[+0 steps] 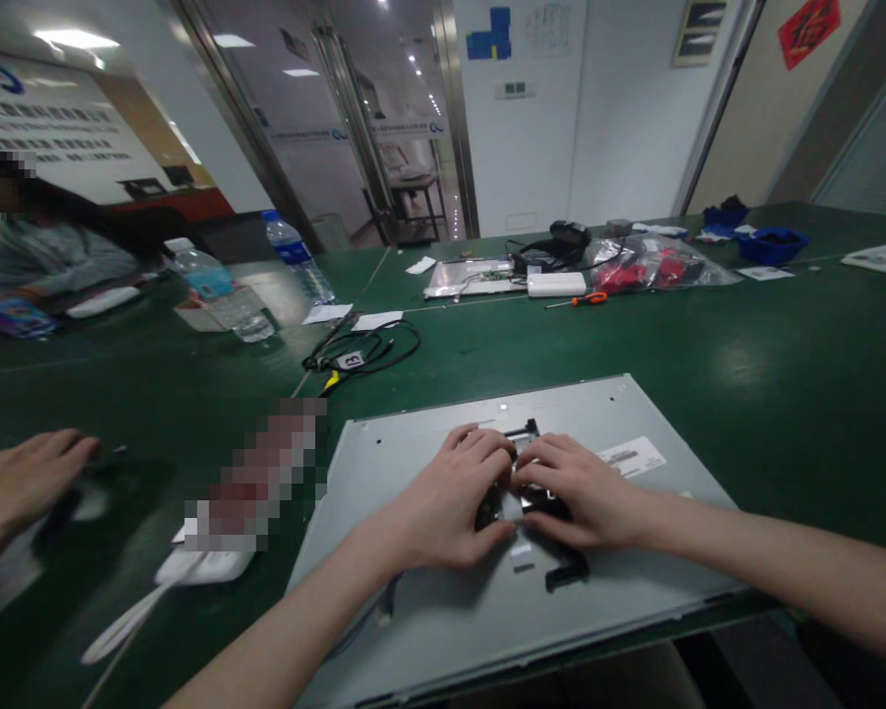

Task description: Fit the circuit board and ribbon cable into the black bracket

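A grey metal panel (428,630), the back of a flat screen, lies face down on the green table (783,394) in front of me. Both my hands rest at its middle over a small black part with a flat cable (553,566). My left hand (450,497) has its fingers curled down on the part's left side. My right hand (580,487) presses its bent fingers on the part from the right. The fingertips of both hands meet. What exactly they pinch is hidden under the fingers. A white label (633,456) sits on the panel to the right.
Another person's hand (22,478) lies on the table at far left; a person sits at the back left. Water bottles (225,295), a black cable coil (361,353), an orange screwdriver (583,299), a second panel (473,277), a plastic bag (657,264) and a blue tray (772,242) lie further back.
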`<move>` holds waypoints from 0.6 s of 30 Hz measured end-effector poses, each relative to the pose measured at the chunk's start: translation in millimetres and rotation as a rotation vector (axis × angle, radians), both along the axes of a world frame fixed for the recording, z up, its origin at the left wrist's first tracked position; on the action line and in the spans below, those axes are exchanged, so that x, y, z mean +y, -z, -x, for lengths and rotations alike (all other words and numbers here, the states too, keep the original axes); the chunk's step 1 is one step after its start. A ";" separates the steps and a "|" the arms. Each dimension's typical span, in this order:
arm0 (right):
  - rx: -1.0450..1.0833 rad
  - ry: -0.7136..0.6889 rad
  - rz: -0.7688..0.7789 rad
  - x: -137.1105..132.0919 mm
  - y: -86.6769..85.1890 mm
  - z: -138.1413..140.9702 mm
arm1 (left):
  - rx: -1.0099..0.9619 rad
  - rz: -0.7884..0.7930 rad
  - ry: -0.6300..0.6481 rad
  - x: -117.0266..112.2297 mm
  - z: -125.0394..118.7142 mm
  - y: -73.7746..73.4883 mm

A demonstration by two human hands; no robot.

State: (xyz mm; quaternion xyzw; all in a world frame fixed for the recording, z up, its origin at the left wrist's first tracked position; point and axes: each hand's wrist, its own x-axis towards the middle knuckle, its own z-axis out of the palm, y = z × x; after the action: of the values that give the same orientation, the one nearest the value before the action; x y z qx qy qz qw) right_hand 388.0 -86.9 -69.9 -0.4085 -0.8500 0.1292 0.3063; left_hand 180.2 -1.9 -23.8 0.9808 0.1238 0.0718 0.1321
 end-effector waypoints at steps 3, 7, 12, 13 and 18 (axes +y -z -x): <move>0.013 0.010 0.022 0.1 0.1 0.8 | 0.013 -0.001 0.003 -0.3 -0.5 -1.7; 0.014 0.009 0.041 0.8 1.4 1.5 | 0.016 0.002 0.006 -1.0 -1.3 -4.6; 0.011 0.022 0.054 0.7 3.2 1.3 | -0.013 -0.004 0.008 -2.0 -1.7 -4.2; 0.012 0.022 0.055 0.9 3.6 1.1 | -0.017 -0.008 0.007 -2.3 -1.9 -3.9; 0.019 0.017 0.057 2.6 5.6 1.0 | -0.017 -0.051 -0.019 -4.8 -3.6 -4.2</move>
State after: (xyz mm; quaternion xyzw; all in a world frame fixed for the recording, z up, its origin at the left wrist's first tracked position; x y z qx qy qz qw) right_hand 386.9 -84.3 -75.5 -0.4231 -0.8396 0.1544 0.3037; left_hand 183.8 -6.6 -19.7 0.9820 0.1303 0.0848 0.1076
